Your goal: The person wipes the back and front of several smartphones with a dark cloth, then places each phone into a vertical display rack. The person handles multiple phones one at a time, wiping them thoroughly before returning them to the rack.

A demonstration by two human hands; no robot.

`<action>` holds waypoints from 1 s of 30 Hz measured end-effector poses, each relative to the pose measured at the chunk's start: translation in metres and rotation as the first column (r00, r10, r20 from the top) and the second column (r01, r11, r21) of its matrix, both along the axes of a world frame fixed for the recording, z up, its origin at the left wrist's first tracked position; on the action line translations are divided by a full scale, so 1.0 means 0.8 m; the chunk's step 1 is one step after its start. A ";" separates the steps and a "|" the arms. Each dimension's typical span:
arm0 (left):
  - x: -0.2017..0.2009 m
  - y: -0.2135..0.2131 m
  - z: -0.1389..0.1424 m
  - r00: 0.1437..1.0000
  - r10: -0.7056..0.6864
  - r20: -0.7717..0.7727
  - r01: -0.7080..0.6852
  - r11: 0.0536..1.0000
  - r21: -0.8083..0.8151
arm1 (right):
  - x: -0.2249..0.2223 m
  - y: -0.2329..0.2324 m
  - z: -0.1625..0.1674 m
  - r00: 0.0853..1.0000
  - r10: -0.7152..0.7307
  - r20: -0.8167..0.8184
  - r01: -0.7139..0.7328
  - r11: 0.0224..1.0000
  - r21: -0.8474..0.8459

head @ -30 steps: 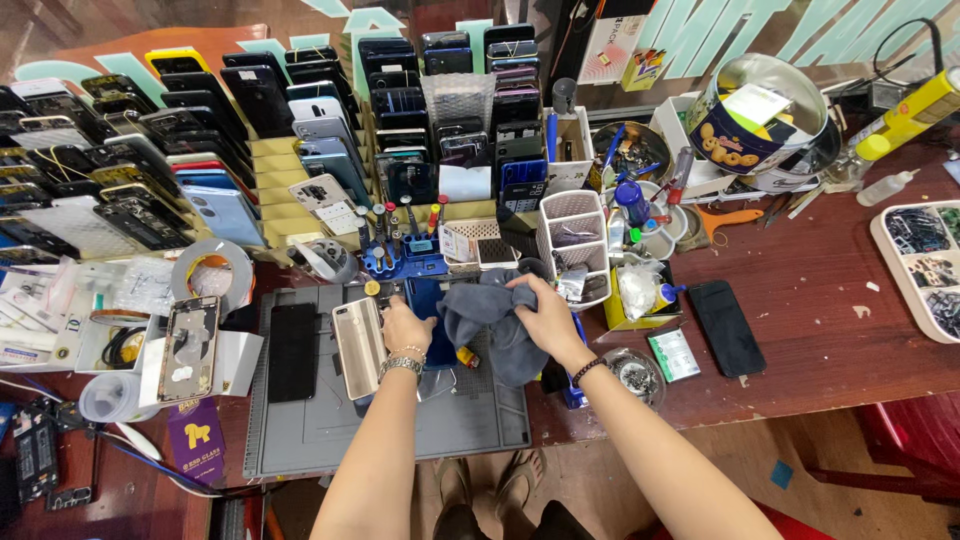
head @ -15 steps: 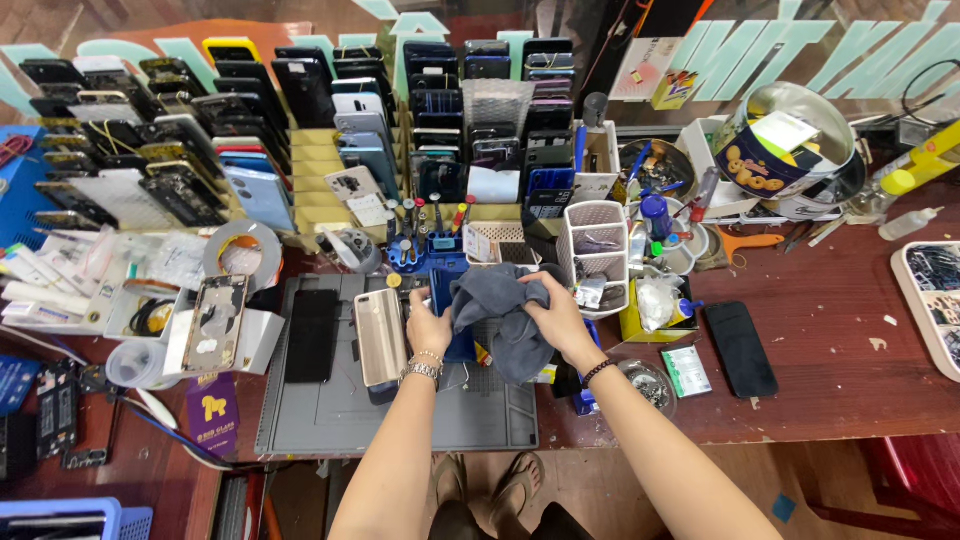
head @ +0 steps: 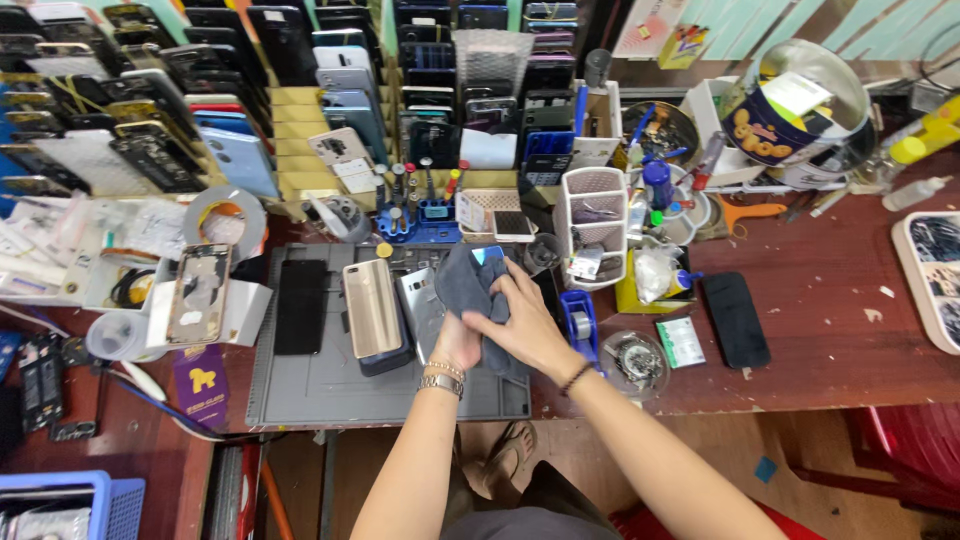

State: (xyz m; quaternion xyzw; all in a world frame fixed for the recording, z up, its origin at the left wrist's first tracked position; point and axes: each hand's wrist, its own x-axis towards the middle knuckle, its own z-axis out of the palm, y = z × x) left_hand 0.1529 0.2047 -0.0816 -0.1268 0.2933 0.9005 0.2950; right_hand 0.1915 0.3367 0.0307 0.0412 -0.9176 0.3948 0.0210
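On a grey work mat (head: 330, 385) both my hands are together over a dark grey cloth (head: 462, 282). My right hand (head: 525, 325) presses the cloth down onto a phone whose blue corner (head: 487, 255) shows above it. My left hand (head: 457, 342) sits under the right one, wearing a metal watch, and holds the phone and cloth from below. Just left of my hands lie a silver phone back (head: 420, 308), a gold phone (head: 372, 308) and a black phone (head: 300, 306).
Racks of many phones (head: 250, 90) fill the back of the desk. A white organiser (head: 592, 220), a screwdriver stand (head: 425, 205), a tape roll (head: 225, 218), a black phone (head: 735, 320) and a round tin (head: 800, 105) surround the mat. A white tray (head: 930, 280) sits far right.
My hands have stayed on the cloth and shifted slightly, the right hand now lying over the left. The head camera has moved closer and a little to the right.
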 end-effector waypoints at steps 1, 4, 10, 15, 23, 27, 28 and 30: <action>0.003 0.010 0.001 1.000 -0.027 -0.007 0.027 1.000 0.006 | 0.000 -0.003 -0.001 0.998 -0.060 -0.012 0.061 0.998 0.017; 0.005 0.032 0.015 0.994 -0.113 0.006 0.112 0.991 0.068 | -0.007 0.013 0.000 0.971 -0.228 -0.071 0.229 0.973 0.010; 0.011 0.053 0.068 0.975 -0.221 0.036 0.219 0.975 0.046 | -0.007 0.080 0.011 0.883 -0.463 -0.085 0.453 0.884 -0.113; 0.021 0.090 0.087 0.921 -0.372 0.111 0.376 0.926 -0.015 | 0.001 0.101 0.008 0.892 -0.401 -0.210 0.401 0.915 -0.043; 0.015 0.137 0.076 0.952 -0.306 0.018 0.306 0.951 0.035 | 0.043 0.101 0.018 0.837 -0.433 -0.335 0.456 0.890 -0.012; 0.026 0.159 0.068 0.954 -0.300 0.010 0.300 0.954 -0.018 | 0.055 0.110 0.031 0.810 -0.555 -0.188 0.561 0.827 -0.022; 0.028 0.163 0.067 0.953 -0.302 0.016 0.303 0.953 -0.024 | 0.057 0.114 0.034 0.795 -0.585 -0.158 0.588 0.808 -0.031; 0.024 0.168 0.067 0.953 -0.302 0.016 0.302 0.953 -0.034 | 0.060 0.121 0.038 0.763 -0.637 -0.107 0.636 0.770 -0.050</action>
